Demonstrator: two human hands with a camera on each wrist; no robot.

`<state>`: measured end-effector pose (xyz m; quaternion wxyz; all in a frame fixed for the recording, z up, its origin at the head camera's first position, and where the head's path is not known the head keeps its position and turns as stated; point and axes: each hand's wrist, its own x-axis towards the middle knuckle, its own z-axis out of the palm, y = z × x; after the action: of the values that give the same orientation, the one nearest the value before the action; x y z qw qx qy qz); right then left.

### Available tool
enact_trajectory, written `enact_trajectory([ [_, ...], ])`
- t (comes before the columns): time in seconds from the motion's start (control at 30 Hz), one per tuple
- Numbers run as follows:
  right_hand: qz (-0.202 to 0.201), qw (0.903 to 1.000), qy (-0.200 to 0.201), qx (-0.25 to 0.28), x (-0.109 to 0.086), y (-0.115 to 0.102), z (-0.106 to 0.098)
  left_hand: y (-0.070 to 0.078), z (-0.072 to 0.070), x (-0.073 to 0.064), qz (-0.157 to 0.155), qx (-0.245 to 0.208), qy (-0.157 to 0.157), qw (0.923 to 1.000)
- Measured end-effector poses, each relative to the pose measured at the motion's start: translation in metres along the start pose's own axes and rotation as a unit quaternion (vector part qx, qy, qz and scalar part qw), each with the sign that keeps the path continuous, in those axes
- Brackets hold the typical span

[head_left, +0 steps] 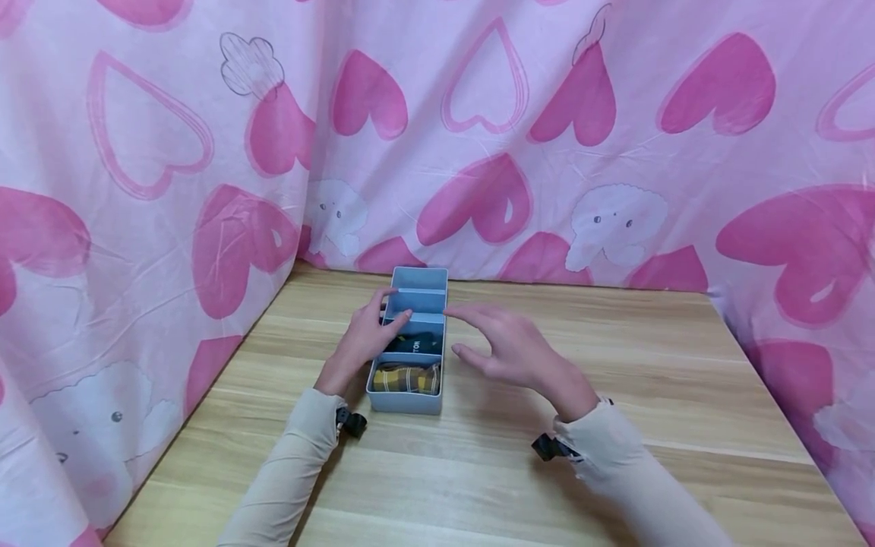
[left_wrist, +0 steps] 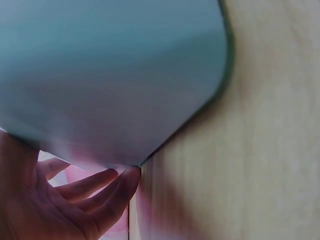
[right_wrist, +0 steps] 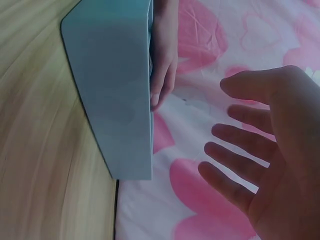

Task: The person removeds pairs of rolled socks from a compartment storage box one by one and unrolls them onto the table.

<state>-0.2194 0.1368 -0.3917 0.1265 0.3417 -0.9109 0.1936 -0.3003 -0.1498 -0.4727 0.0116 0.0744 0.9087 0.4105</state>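
Observation:
A long grey-blue organizer box (head_left: 405, 403) stands on the wooden table, divided into several compartments. The nearest compartment holds a folded yellow and brown plaid cloth (head_left: 406, 378). Behind it lies a dark folded cloth (head_left: 417, 343) with pale lettering. The two far compartments show bare walls. My left hand (head_left: 362, 334) holds the box's left wall, thumb over the rim; in the left wrist view its fingers (left_wrist: 117, 192) lie along the outer wall. To the right of the box, my right hand (head_left: 509, 342) hovers with fingers spread and relaxed, nothing in it; the right wrist view shows them apart from the box.
The table (head_left: 683, 395) reaches back to a pink curtain (head_left: 437, 152) with hearts, which also hangs along the left and right sides. A small black wrist device (head_left: 352, 422) sits at the left cuff, another black device (head_left: 550, 448) at the right.

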Motion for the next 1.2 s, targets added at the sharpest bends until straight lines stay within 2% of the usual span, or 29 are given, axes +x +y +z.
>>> enact_trajectory([
  [0.4, -0.037, 0.9967, -0.058, 0.042, 0.016, -0.018, 0.012, 0.001, -0.001, -0.001, 0.004, 0.003, 0.008, 1.0],
  [0.7, -0.028, 0.9892, -0.118, 0.082, 0.025, -0.026, 0.024, 0.001, -0.001, -0.001, 0.009, 0.004, 0.008, 0.9999],
  [1.0, -0.034, 0.9865, -0.148, 0.061, 0.032, -0.028, 0.034, 0.001, -0.002, -0.001, 0.014, 0.006, 0.01, 0.9998],
  [1.2, -0.021, 0.9854, -0.158, 0.061, 0.033, -0.031, 0.04, 0.001, -0.002, -0.001, 0.006, 0.0, 0.007, 1.0],
])
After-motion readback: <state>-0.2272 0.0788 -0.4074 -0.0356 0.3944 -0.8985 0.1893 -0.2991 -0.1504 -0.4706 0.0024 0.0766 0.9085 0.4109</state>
